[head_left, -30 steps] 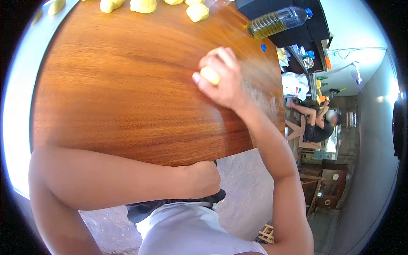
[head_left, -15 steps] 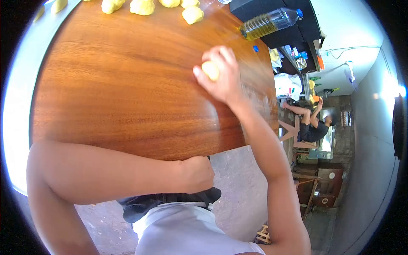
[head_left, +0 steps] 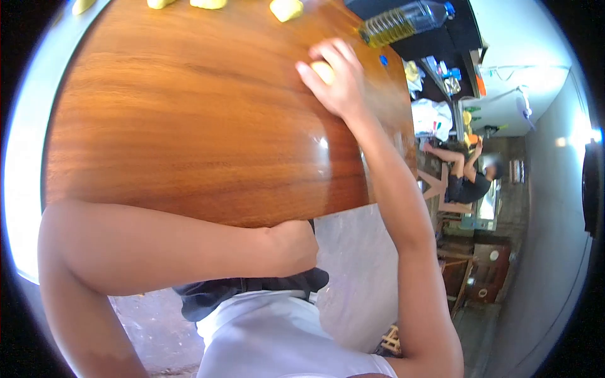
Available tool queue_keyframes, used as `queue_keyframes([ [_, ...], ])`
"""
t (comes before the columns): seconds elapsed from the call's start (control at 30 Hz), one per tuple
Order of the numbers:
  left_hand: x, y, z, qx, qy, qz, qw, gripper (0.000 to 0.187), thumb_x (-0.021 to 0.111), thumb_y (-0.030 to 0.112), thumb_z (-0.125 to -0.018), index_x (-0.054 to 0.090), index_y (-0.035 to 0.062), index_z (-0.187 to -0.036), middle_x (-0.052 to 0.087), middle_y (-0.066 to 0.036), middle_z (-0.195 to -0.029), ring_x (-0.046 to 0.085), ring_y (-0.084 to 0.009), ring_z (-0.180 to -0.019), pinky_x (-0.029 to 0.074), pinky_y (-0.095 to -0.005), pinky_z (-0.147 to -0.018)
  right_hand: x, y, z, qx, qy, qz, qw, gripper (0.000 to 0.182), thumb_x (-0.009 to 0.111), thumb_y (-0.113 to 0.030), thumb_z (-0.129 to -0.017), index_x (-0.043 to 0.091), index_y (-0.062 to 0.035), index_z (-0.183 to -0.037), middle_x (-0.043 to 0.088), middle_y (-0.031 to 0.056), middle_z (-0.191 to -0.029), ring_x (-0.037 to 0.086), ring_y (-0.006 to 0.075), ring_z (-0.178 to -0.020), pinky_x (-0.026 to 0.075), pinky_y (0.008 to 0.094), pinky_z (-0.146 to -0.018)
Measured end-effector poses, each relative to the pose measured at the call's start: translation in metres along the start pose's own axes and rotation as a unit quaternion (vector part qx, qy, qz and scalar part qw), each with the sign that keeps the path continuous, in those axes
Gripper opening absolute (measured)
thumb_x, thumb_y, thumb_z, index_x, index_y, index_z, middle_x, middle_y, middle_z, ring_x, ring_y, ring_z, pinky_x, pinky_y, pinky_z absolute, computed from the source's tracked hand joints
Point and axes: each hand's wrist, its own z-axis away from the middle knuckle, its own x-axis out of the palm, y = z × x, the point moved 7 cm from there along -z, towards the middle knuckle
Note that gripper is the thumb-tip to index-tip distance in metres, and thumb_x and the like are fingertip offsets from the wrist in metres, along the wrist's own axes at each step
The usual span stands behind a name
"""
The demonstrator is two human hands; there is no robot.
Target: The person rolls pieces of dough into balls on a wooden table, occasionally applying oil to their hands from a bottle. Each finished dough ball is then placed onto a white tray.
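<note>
On the wooden table (head_left: pixel 189 126), toward its far right, my right hand (head_left: pixel 345 85) is curled around a yellow dough ball (head_left: pixel 324 72), pressing it to the tabletop. Part of the ball shows between thumb and fingers. My left hand (head_left: pixel 295 249) lies low at the table's near edge, in front of my dark shorts. Its back faces up and its fingers are hidden from view. Several yellow dough lumps (head_left: pixel 287 9) sit along the far edge.
A plastic bottle (head_left: pixel 409 25) of yellowish liquid lies sideways in view at the far right, near a blue cap (head_left: pixel 383 60). Beyond are a dark shelf with items and a white bag (head_left: pixel 432 120). Another person (head_left: pixel 469 183) sits in the background.
My right hand has moved slightly farther away and to the right with the dough ball. The view has shifted, so the far dough lumps sit higher in it. My left hand stays put.
</note>
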Motion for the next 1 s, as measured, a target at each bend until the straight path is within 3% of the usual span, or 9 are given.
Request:
queue_keyframes([
  [0.1,-0.001,-0.003,0.005,-0.039,-0.012,-0.036,0.998,0.018,0.064,0.02,-0.083,0.08,0.0101,-0.081,0.077,-0.01,-0.085,0.075,-0.029,-0.081,0.057,-0.0434,-0.068,0.02,-0.054,-0.033,-0.094,0.048,-0.043,0.993,0.032,0.083,-0.03,-0.077,0.068,-0.0054,-0.089,0.066,0.0119,-0.098,0.062,0.0342,-0.095,0.052,0.0439,-0.087],
  [0.2,0.004,0.001,0.005,-0.025,-0.023,-0.035,0.999,0.018,0.065,0.02,-0.083,0.08,0.0108,-0.081,0.078,-0.009,-0.085,0.075,-0.0279,-0.081,0.056,-0.0419,-0.067,0.004,-0.096,0.0,-0.096,-0.044,-0.086,0.991,0.033,0.082,-0.03,-0.077,0.069,-0.0058,-0.095,0.064,0.0126,-0.109,0.061,0.0344,-0.102,0.051,0.0451,-0.09],
  [0.3,-0.006,-0.001,0.007,-0.023,-0.003,-0.036,0.999,0.017,0.065,0.02,-0.083,0.08,0.0113,-0.081,0.078,-0.009,-0.084,0.075,-0.0269,-0.08,0.055,-0.0402,-0.066,-0.024,-0.062,0.04,-0.034,-0.062,-0.042,0.997,0.033,0.081,-0.03,-0.078,0.069,-0.0056,-0.097,0.062,0.0131,-0.112,0.06,0.0351,-0.103,0.051,0.0462,-0.091],
  [0.43,0.004,0.002,0.0,-0.007,-0.052,-0.016,0.999,0.017,0.065,0.019,-0.083,0.08,0.0118,-0.079,0.077,-0.009,-0.083,0.075,-0.0273,-0.079,0.055,-0.0414,-0.066,-0.006,-0.006,0.005,-0.032,0.003,-0.002,0.999,0.036,0.085,-0.032,-0.075,0.069,-0.0068,-0.096,0.065,0.0138,-0.108,0.061,0.0367,-0.101,0.051,0.046,-0.09],
  [0.53,0.005,-0.004,0.004,-0.031,-0.037,0.013,0.999,0.018,0.065,0.019,-0.083,0.08,0.0112,-0.078,0.077,-0.01,-0.081,0.075,-0.028,-0.077,0.055,-0.0432,-0.066,0.02,-0.035,-0.036,-0.065,0.023,-0.073,0.995,0.037,0.084,-0.034,-0.078,0.069,-0.0056,-0.098,0.067,0.0127,-0.105,0.062,0.0353,-0.104,0.051,0.0436,-0.09],
  [0.6,-0.002,0.001,0.007,-0.007,-0.022,-0.037,0.999,0.018,0.065,0.019,-0.083,0.08,0.0103,-0.077,0.077,-0.01,-0.079,0.074,-0.0286,-0.075,0.055,-0.0438,-0.064,0.014,-0.075,-0.026,-0.077,-0.015,-0.096,0.992,0.034,0.082,-0.032,-0.079,0.07,-0.0058,-0.098,0.066,0.0127,-0.105,0.061,0.0337,-0.105,0.051,0.0416,-0.092],
  [0.67,0.002,0.001,0.005,-0.014,-0.025,-0.035,0.999,0.018,0.065,0.019,-0.083,0.079,0.01,-0.077,0.077,-0.01,-0.079,0.074,-0.0285,-0.074,0.054,-0.0434,-0.063,-0.003,-0.094,0.005,-0.077,-0.027,-0.129,0.988,0.033,0.083,-0.032,-0.077,0.069,-0.0058,-0.091,0.065,0.0129,-0.1,0.061,0.0345,-0.097,0.052,0.0449,-0.091],
  [0.87,0.001,0.005,0.006,-0.02,-0.019,-0.029,0.999,0.019,0.064,0.019,-0.083,0.079,0.009,-0.077,0.077,-0.01,-0.079,0.073,-0.0289,-0.073,0.054,-0.0431,-0.063,-0.014,-0.013,0.021,0.025,-0.027,-0.048,0.998,0.032,0.085,-0.03,-0.075,0.068,-0.0063,-0.09,0.064,0.013,-0.101,0.062,0.0331,-0.097,0.052,0.0443,-0.088],
  [1.0,0.001,-0.003,0.004,-0.015,-0.043,-0.047,0.998,0.019,0.064,0.018,-0.083,0.079,0.0087,-0.077,0.076,-0.011,-0.078,0.073,-0.0289,-0.072,0.055,-0.0427,-0.063,0.013,-0.038,-0.029,-0.05,0.045,-0.094,0.993,0.034,0.084,-0.033,-0.076,0.067,-0.0069,-0.089,0.064,0.0118,-0.099,0.062,0.0335,-0.096,0.052,0.0443,-0.089],
])
